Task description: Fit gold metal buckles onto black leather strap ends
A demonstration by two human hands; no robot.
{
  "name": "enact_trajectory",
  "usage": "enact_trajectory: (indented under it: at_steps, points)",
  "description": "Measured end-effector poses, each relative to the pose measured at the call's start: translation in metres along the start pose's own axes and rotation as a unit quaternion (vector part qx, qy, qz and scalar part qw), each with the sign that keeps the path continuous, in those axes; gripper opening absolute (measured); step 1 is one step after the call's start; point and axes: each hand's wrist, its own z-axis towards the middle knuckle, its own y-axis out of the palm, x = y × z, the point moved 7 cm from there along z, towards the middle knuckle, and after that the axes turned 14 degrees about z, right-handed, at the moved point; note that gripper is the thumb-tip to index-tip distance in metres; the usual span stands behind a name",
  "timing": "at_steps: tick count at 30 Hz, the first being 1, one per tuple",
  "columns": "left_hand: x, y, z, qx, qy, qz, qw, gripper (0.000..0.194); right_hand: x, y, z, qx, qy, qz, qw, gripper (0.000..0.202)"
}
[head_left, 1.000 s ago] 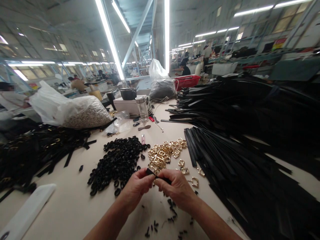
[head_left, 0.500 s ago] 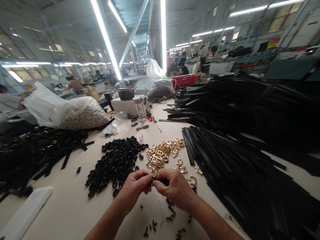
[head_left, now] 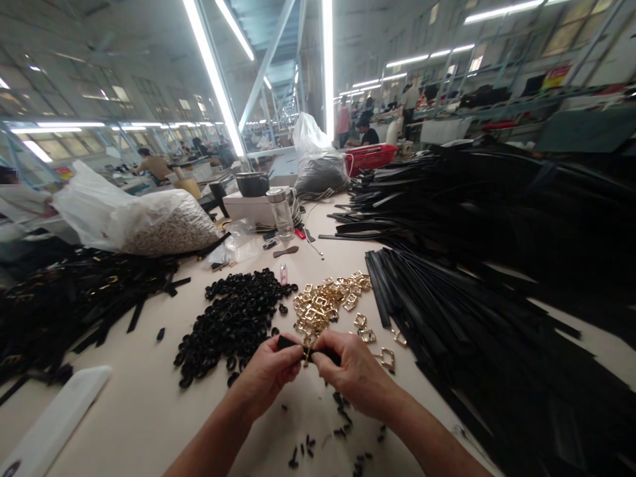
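Left hand (head_left: 268, 371) and right hand (head_left: 350, 368) pinch black strap (head_left: 287, 343) at gold buckle (head_left: 307, 356); slack fingertips could let buckle slip toward buckle pile (head_left: 318, 308), 12 o'clock.

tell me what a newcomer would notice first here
Likely the gold buckles, heaped bright just beyond the left hand and right hand, which grip a black strap. Left of the buckles spreads a pile of small black rings; on the right, long black strips cover much of the pale table.

Two hands (head_left: 354, 363), dozens of buckles (head_left: 325, 303)
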Motion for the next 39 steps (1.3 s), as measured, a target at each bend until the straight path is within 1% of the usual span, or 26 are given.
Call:
enact_trajectory:
  at_steps: [3,5,8,10,13,16,18,21,23,26,30,32,34,36,38,39]
  points:
    - [-0.005,0.002,0.001,0.006,-0.027,-0.019,0.999,0.032,-0.002,0.002,0.000,0.002,-0.012,-0.019,1.000,0.013]
    - [-0.006,0.002,0.002,0.010,-0.024,-0.007,1.000,0.032,-0.002,0.002,-0.001,0.005,-0.019,-0.037,0.999,0.013]
    - [0.001,-0.001,0.004,0.027,0.033,0.050,0.998,0.028,0.000,0.003,-0.001,0.015,-0.014,-0.046,0.999,0.012]
    - [0.007,-0.002,0.003,0.046,0.076,0.107,0.990,0.025,0.002,0.003,0.000,0.029,-0.006,-0.041,0.999,0.012]
    - [0.014,0.000,0.000,0.060,0.109,0.163,0.979,0.023,0.005,0.002,0.001,0.051,0.004,-0.050,0.997,0.014]
    - [0.019,0.006,-0.005,0.049,0.128,0.179,0.974,0.019,0.005,0.000,0.001,0.064,0.010,-0.074,0.995,0.018]
    - [0.022,0.010,-0.009,0.029,0.140,0.187,0.972,0.015,0.003,-0.004,0.001,0.073,0.010,-0.083,0.994,0.018]
    - [0.024,0.014,-0.013,-0.004,0.147,0.185,0.972,0.022,0.002,-0.010,0.002,0.080,0.011,-0.082,0.993,0.017]
    - [0.024,0.013,-0.015,-0.013,0.151,0.178,0.972,0.023,0.002,-0.012,0.002,0.073,0.011,-0.071,0.995,0.018]
    - [0.022,0.012,-0.016,-0.025,0.144,0.162,0.976,0.021,0.002,-0.009,0.002,0.051,0.014,-0.034,0.998,0.018]
    - [0.014,0.015,-0.016,-0.085,0.097,0.124,0.984,0.031,0.003,-0.005,0.001,0.018,0.033,0.010,0.999,0.019]
    - [0.015,0.016,-0.014,-0.109,0.088,0.122,0.983,0.031,0.001,-0.005,0.002,-0.002,0.038,0.019,0.999,0.019]
    - [0.018,0.016,-0.011,-0.111,0.088,0.118,0.983,0.027,-0.003,-0.006,0.001,-0.016,0.029,0.010,0.999,0.020]
    - [0.019,0.014,-0.009,-0.099,0.080,0.102,0.987,0.025,-0.007,-0.005,-0.004,-0.031,0.015,-0.013,0.999,0.023]
    - [0.016,0.014,-0.011,-0.092,0.063,0.083,0.990,0.027,-0.006,-0.003,-0.009,-0.049,0.002,-0.040,0.998,0.028]
    - [0.015,0.014,-0.012,-0.101,0.053,0.074,0.991,0.032,-0.002,-0.003,-0.009,-0.044,-0.009,-0.055,0.997,0.032]
